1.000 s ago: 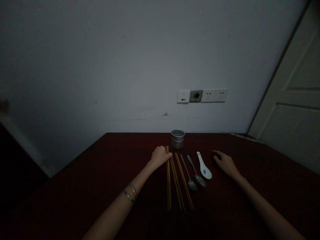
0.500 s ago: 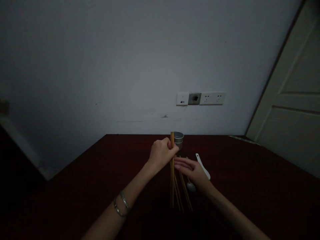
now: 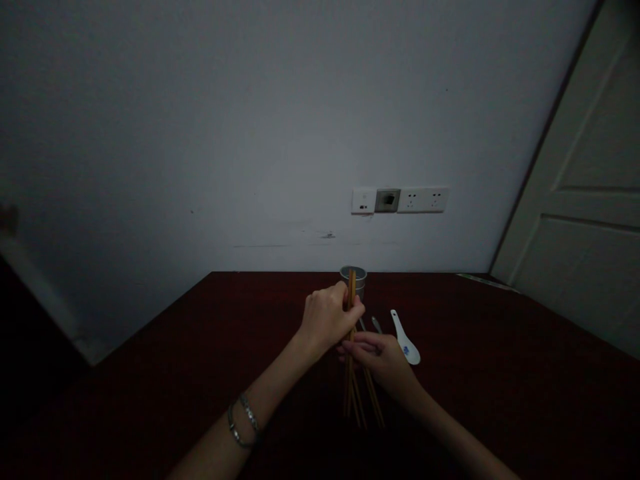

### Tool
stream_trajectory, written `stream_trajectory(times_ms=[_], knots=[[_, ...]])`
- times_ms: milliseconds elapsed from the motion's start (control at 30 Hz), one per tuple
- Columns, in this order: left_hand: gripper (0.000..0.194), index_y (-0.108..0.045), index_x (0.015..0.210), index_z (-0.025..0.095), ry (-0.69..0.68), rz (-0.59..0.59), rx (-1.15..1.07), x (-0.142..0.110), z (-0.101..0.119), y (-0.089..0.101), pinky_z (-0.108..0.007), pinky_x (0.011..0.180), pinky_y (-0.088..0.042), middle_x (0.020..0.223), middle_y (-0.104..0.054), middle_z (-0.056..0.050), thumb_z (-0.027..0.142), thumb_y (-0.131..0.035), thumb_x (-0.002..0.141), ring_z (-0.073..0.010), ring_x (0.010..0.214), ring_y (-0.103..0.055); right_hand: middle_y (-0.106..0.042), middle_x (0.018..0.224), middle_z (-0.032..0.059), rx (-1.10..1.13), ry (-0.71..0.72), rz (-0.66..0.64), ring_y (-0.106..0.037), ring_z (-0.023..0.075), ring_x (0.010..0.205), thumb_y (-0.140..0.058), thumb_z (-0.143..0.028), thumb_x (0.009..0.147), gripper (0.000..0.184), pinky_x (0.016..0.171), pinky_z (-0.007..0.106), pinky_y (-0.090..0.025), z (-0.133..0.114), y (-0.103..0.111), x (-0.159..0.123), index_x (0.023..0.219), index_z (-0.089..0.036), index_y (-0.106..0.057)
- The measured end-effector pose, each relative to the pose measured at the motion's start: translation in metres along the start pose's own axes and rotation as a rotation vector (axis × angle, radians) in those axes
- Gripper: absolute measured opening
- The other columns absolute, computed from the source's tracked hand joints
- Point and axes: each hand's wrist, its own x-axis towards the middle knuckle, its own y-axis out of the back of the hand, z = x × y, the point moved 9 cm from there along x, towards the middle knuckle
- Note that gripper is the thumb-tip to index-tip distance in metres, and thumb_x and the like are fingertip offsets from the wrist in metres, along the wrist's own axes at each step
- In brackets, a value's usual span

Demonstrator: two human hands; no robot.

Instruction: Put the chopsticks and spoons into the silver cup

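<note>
My left hand (image 3: 329, 318) is closed round a pair of wooden chopsticks (image 3: 351, 288), lifted near their far ends in front of a small metal cup (image 3: 358, 274). My right hand (image 3: 377, 354) has moved in just below it and pinches the same chopsticks lower down. More chopsticks (image 3: 371, 399) lie on the dark red table (image 3: 500, 373) under my hands. A white ceramic spoon (image 3: 406, 331) with a blue mark lies to the right. Two metal spoons (image 3: 376, 325) show only by their handles behind my right hand.
The table stands against a white wall with a row of sockets (image 3: 400, 199). A white door (image 3: 580, 220) is at the right. A dark piece of furniture (image 3: 30, 320) fills the left edge.
My left hand picked up a pair of chopsticks and raised them. My right hand left the table at the right and came across to grip them below the left hand.
</note>
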Motion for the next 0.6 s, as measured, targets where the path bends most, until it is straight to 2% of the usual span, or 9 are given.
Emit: stream_trajectory(times_ms=[67, 167, 300, 367, 433, 600], knots=[[0.021, -0.059, 0.069, 0.015, -0.015, -0.016, -0.138, 0.003, 0.001, 0.002, -0.024, 0.053, -0.034, 0.058, -0.056, 0.000, 0.033, -0.053, 0.076, -0.0101, 0.052, -0.048, -0.071, 0.076, 0.0091, -0.002, 0.008, -0.002, -0.068, 0.0213, 0.071, -0.069, -0.047, 0.062, 0.035, 0.066, 0.032, -0.054, -0.003, 0.004, 0.000, 0.076, -0.014, -0.067], [0.024, -0.062, 0.078, 0.013, 0.050, -0.097, -0.505, 0.010, -0.005, -0.003, -0.023, 0.056, -0.041, 0.067, -0.061, -0.003, 0.036, -0.059, 0.073, -0.0107, 0.058, -0.054, -0.071, 0.076, 0.0097, 0.002, 0.008, 0.005, -0.068, 0.0215, 0.070, -0.070, -0.048, 0.061, 0.039, 0.063, 0.031, -0.055, -0.007, 0.010, 0.001, 0.080, -0.014, -0.067], [0.030, -0.064, 0.088, 0.010, 0.196, -0.347, -0.987, 0.020, -0.006, -0.024, -0.028, 0.067, -0.047, 0.081, -0.066, -0.009, 0.033, -0.066, 0.068, -0.0138, 0.070, -0.061, -0.071, 0.076, 0.0102, -0.007, 0.006, -0.014, -0.068, 0.0212, 0.069, -0.070, -0.048, 0.060, 0.039, 0.064, 0.032, -0.054, -0.011, 0.014, 0.002, 0.079, -0.014, -0.068], [0.027, -0.065, 0.084, 0.009, 0.237, -0.453, -1.081, 0.023, -0.004, -0.032, -0.029, 0.069, -0.048, 0.078, -0.067, -0.010, 0.030, -0.068, 0.067, -0.0142, 0.070, -0.062, -0.071, 0.077, 0.0103, -0.011, 0.009, -0.023, -0.068, 0.0214, 0.070, -0.070, -0.048, 0.060, 0.039, 0.065, 0.032, -0.054, -0.011, 0.015, 0.002, 0.079, -0.014, -0.068], [0.026, -0.066, 0.079, 0.009, 0.273, -0.502, -1.104, 0.026, -0.003, -0.037, -0.029, 0.068, -0.048, 0.074, -0.067, -0.010, 0.029, -0.070, 0.065, -0.0141, 0.067, -0.062, -0.071, 0.077, 0.0105, -0.015, 0.015, -0.028, -0.068, 0.0217, 0.071, -0.070, -0.048, 0.060, 0.040, 0.065, 0.032, -0.054, -0.010, 0.016, 0.004, 0.079, -0.014, -0.068], [0.024, -0.066, 0.076, 0.008, 0.322, -0.515, -1.106, 0.028, -0.004, -0.043, -0.027, 0.063, -0.048, 0.072, -0.067, -0.011, 0.028, -0.071, 0.064, -0.0140, 0.065, -0.063, -0.071, 0.078, 0.0113, -0.036, -0.026, -0.018, -0.068, 0.0227, 0.071, -0.070, -0.052, 0.058, 0.045, 0.064, 0.032, -0.054, -0.002, 0.022, 0.008, 0.081, -0.013, -0.069]])
